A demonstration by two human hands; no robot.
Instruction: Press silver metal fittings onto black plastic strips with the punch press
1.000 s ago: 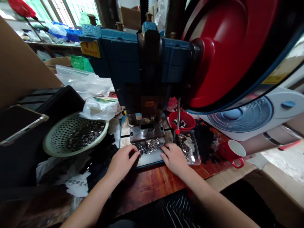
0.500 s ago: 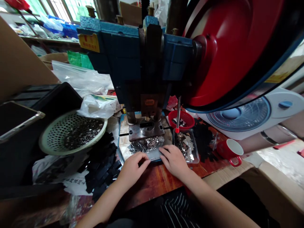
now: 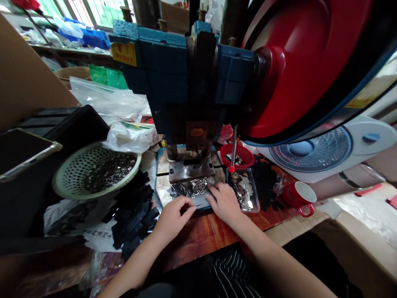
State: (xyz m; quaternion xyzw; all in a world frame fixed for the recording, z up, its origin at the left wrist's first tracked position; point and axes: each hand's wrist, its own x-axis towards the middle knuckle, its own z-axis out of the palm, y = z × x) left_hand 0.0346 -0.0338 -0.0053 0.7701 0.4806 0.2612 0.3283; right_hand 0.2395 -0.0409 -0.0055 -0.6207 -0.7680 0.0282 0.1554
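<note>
My left hand point(image 3: 173, 216) rests on the wooden bench in front of the press, thumb and forefinger pinched on a small thin metal part point(image 3: 196, 205). To its right, my right hand point(image 3: 226, 201) lies palm down with its fingers apart, the fingertips touching a heap of small shiny metal parts point(image 3: 198, 185) on the blue-rimmed plate point(image 3: 161, 182). Just behind the heap sits the grey steel die block point(image 3: 190, 167) under the ram of the blue punch press point(image 3: 186, 78).
A big red flywheel point(image 3: 297, 58) looms upper right. A clear tray of parts point(image 3: 245, 191), red bowl point(image 3: 237, 155), red-tipped rod point(image 3: 232, 149) and red mug point(image 3: 299, 197) lie right. A perforated basket of parts point(image 3: 93, 171), black strips point(image 3: 133, 215), phone point(image 3: 21, 151) lie left.
My left hand drew back from the heap toward me and pinched a small part. My right hand stayed at the heap's right side. The view shifted slightly.
</note>
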